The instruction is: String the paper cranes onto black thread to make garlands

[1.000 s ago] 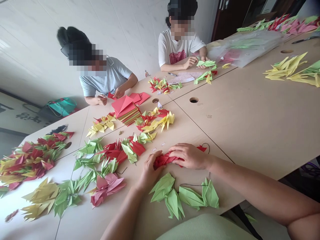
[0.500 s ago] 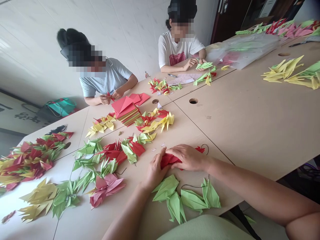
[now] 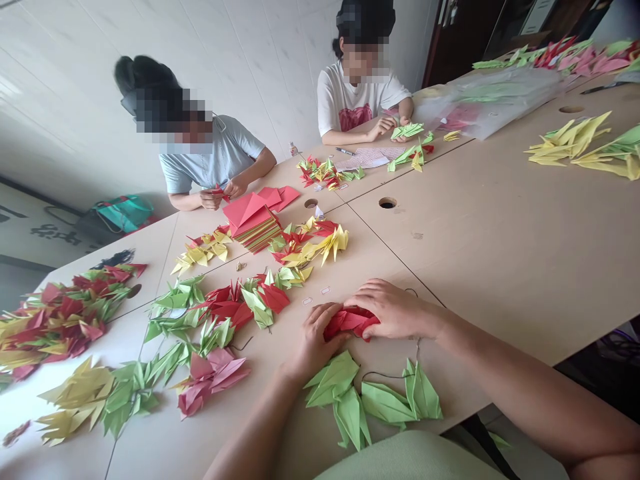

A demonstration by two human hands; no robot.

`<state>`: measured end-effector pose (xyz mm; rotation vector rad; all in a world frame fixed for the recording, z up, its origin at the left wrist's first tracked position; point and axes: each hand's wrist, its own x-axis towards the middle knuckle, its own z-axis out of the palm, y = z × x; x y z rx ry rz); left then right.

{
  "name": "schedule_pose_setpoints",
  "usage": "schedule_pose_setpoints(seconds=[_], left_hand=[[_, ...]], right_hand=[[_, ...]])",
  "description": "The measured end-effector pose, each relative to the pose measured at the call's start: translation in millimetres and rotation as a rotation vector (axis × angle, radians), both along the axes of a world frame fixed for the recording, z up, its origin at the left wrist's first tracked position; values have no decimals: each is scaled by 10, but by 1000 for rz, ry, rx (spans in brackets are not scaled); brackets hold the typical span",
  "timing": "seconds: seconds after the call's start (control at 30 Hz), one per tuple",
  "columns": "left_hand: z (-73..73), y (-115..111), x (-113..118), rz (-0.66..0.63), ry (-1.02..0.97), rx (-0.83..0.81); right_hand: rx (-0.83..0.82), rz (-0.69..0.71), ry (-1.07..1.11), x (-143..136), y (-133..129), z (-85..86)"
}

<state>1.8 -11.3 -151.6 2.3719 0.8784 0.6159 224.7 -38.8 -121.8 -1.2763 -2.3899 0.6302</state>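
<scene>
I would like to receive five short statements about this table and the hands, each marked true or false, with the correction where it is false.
1. The left hand and the right hand are both on red folded paper. True.

2. The green folded pieces closest to the person lie beyond the hands. False: they lie between the hands and the person's own body.

3. Two small white slips lie on the table, beyond the left hand. True.

4. The stack of paper has a green sheet on top. False: red sheets lie on top.

5. The co-worker in the white shirt holds green paper. True.
</scene>
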Motion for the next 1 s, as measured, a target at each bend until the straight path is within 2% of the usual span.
schedule_pose_setpoints(seconds=[0.17, 0.4, 0.63, 0.87, 1.0], left_hand=[[12, 12, 17, 16, 8, 0], [-76, 5, -43, 33, 18, 18], [-111, -11, -42, 27, 49, 48], [-60, -36, 65, -14, 58, 88], [-71, -41, 67, -7, 48, 98]], right_hand=[[-36, -59, 0, 8, 26, -51], [-58, -179, 53, 58, 36, -127], [-24, -259, 167, -70, 58, -166], [0, -234, 224, -282, 47, -286], [5, -199, 222, -195, 60, -193]])
